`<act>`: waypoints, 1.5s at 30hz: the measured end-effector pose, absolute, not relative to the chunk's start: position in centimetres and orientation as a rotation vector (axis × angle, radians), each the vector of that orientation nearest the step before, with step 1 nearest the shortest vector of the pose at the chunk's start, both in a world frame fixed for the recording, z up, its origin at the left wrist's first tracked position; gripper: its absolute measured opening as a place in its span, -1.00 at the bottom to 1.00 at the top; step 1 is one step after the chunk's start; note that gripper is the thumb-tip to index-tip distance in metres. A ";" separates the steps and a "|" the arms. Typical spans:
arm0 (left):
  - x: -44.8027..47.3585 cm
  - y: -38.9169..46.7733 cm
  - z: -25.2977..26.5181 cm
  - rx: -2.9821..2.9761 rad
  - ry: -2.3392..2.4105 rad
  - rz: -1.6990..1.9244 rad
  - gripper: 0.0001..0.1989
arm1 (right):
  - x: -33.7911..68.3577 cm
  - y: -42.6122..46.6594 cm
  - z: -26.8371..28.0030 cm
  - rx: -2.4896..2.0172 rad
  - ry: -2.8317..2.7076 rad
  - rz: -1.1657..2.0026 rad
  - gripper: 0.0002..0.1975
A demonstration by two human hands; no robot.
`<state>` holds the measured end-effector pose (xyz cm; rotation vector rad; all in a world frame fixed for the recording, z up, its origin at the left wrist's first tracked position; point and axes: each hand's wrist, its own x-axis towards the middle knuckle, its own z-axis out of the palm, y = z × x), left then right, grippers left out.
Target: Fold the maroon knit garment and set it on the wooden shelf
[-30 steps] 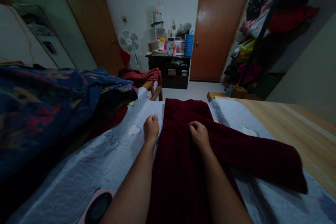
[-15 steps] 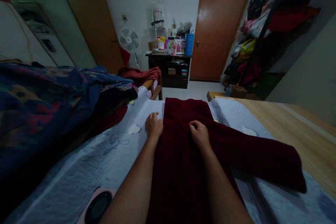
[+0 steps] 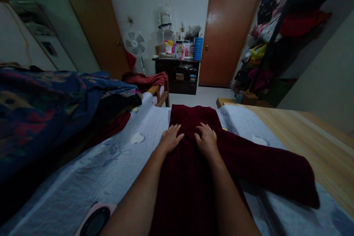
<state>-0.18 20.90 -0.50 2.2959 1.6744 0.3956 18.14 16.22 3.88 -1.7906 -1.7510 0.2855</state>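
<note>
A dark red long-sleeved garment [image 3: 190, 177] lies lengthwise on the bed, its one visible sleeve stretched out to the right. My left hand [image 3: 170, 139] rests flat on its left edge near the far end, fingers spread. Across from it, my right hand [image 3: 206, 139] lies on the cloth close to where the sleeve begins, with fingers apart and slightly bent. Neither hand grips the fabric. Beneath the garment is a pale blue patterned bedsheet [image 3: 118, 177]. My forearms cover parts of the garment's near sides.
Rumpled blue floral bedding [image 3: 52, 110] and dark clothes are heaped on the left. A pink device with a round black face [image 3: 95, 221] sits by my left forearm. A wooden board [image 3: 309, 129] borders the right side. A fan [image 3: 135, 44] and a dark cabinet [image 3: 188, 88] stand beyond.
Both hands have gone from curled fingers to spread, flatter ones. The left hand has moved right, from beside the garment's edge onto the cloth. The garment lies much as before.
</note>
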 end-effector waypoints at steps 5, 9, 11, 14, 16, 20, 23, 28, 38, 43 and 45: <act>-0.2 21.0 -0.8 2.229 1.702 0.564 -0.33 | 17.1 15.8 2.3 -2.005 -1.757 0.309 -0.55; -0.1 21.1 -0.9 2.164 1.757 0.570 -0.37 | 16.7 15.4 2.0 -2.040 -1.734 0.226 -0.54; 0.3 21.6 -0.6 2.147 1.836 0.520 -0.40 | 16.6 15.3 1.9 -2.043 -1.727 0.213 -0.54; 1.3 23.2 0.2 2.208 1.911 0.509 -0.41 | 16.6 15.4 1.9 -2.046 -1.721 0.216 -0.53; 2.0 24.7 0.8 2.287 1.888 0.486 -0.41 | 16.5 15.5 2.0 -2.049 -1.715 0.231 -0.53; 3.1 27.6 1.2 2.365 1.845 0.429 -0.39 | 16.4 15.5 2.2 -2.048 -1.681 0.264 -0.53; 3.5 29.0 0.7 2.434 1.780 0.393 -0.40 | 16.3 15.5 2.3 -2.046 -1.670 0.257 -0.53; 3.7 30.4 0.2 2.459 1.700 0.305 -0.41 | 16.2 15.5 2.4 -2.048 -1.665 0.264 -0.52; 3.8 31.0 1.6 2.402 1.878 0.435 -0.55 | 16.2 15.6 2.5 -2.028 -1.639 0.285 -0.53; 4.5 30.4 0.0 2.439 1.929 0.527 -0.62 | 16.2 15.6 2.4 -2.021 -1.625 0.266 -0.53; 4.6 30.6 -0.5 2.456 1.911 0.528 -0.58 | 16.1 15.6 2.4 -2.020 -1.612 0.273 -0.53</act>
